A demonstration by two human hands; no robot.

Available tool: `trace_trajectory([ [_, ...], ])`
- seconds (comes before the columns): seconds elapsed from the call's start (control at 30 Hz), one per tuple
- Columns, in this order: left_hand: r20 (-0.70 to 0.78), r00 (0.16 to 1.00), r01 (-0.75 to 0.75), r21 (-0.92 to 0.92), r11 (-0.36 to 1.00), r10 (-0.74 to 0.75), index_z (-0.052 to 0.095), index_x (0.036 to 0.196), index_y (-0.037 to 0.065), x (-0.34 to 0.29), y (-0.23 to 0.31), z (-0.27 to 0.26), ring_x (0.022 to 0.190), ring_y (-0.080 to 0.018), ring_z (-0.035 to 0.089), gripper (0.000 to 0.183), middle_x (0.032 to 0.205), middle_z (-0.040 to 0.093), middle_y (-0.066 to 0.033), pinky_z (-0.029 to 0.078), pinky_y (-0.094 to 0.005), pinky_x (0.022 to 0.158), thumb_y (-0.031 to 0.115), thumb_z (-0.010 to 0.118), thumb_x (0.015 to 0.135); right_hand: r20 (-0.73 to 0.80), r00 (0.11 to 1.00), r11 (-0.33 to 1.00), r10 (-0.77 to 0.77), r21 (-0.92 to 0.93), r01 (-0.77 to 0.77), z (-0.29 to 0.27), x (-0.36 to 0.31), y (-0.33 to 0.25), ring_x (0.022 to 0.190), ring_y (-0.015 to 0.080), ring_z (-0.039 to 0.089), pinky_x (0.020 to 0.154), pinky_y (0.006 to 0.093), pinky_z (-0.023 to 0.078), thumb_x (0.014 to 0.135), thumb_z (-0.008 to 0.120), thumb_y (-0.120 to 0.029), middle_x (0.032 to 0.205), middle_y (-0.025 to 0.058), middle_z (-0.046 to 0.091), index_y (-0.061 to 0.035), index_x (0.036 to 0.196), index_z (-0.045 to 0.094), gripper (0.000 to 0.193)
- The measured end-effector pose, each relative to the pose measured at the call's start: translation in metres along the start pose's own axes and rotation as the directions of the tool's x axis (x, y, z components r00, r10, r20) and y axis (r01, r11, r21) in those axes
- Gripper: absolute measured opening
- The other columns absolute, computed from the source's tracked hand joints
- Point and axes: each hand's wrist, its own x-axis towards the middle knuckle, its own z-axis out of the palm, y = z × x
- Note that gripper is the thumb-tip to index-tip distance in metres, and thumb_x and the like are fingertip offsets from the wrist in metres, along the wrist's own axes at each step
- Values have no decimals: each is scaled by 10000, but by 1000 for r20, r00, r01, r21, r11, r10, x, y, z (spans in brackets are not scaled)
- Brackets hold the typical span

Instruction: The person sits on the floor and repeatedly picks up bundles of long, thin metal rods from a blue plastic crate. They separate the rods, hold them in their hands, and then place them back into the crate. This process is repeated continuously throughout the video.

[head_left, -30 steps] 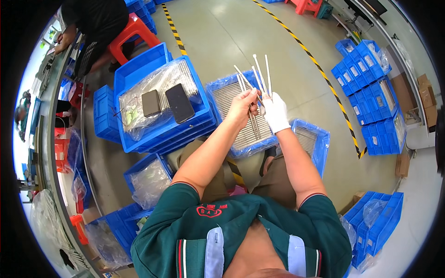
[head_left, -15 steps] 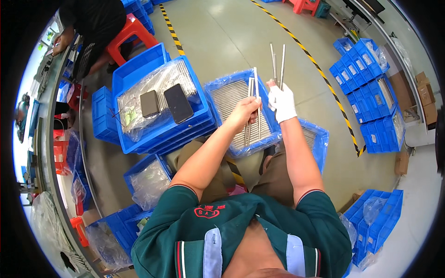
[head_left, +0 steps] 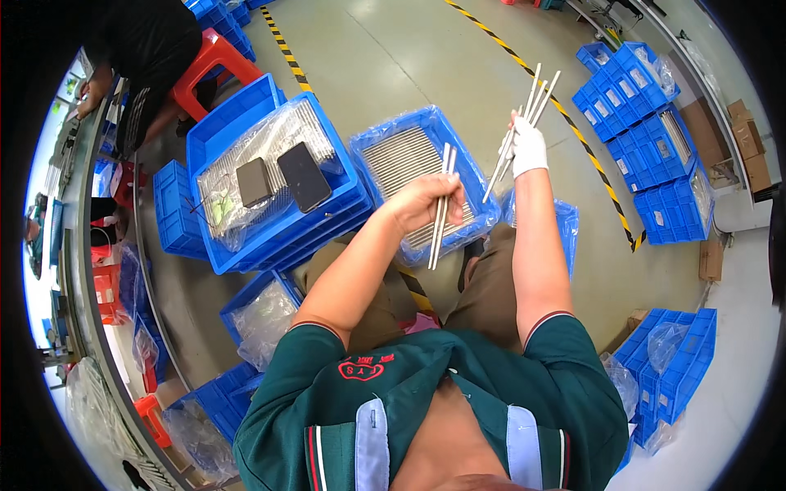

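Observation:
Thin silvery metal rods point(head_left: 440, 232) are gripped in my bare left hand point(head_left: 426, 200), its fingers wrapped round them. They stand out above and below the fist, over a blue plastic crate point(head_left: 366, 139) lined with clear film. Inside that crate lie rows of similar rods point(head_left: 409, 159). My right hand point(head_left: 526, 147), in a white glove, is closed on several more metal rods point(head_left: 539, 96), fanned slightly and slanting up to the right. This hand is beyond the crate's right edge, apart from the left. Part of the right-hand rods is hidden behind the glove.
At left, stacked blue crates point(head_left: 201, 155) hold film-wrapped rods, a dark phone point(head_left: 304, 177) and a brown flat box point(head_left: 254, 182). A second lined crate point(head_left: 566, 225) stands under my right forearm. A person point(head_left: 155, 49) is near a red stool point(head_left: 214, 69). More crates point(head_left: 655, 147) are stacked right.
My right hand has moved right and slightly up with its rods, which now slant more. My left hand has moved slightly down with its rods; the gap between the hands is wider.

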Motion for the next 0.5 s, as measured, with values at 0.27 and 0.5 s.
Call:
trace_trajectory([
  [0.27, 58, 992, -96, -205, 974, 110, 593, 902, -14, 6, 14, -12, 987, -340, 609, 310, 1003, 598, -173, 511, -480, 835, 277, 494, 937, 425, 877, 963, 223, -235, -131, 55, -79, 12, 454, 77, 479, 410, 222, 360, 813, 685, -205, 585, 4, 546, -50, 788, 605, 176],
  [0.5, -31, 985, -172, -187, 967, 170, 604, 904, 8, -2, 11, -9, 671, -173, 542, 289, 800, 565, -46, 467, -328, 613, 296, 601, 880, 490, 856, 893, 166, -444, 81, 59, -63, 41, 569, 104, 532, 516, 260, 416, 825, 660, -256, 645, 37, 591, -20, 807, 609, 242],
])
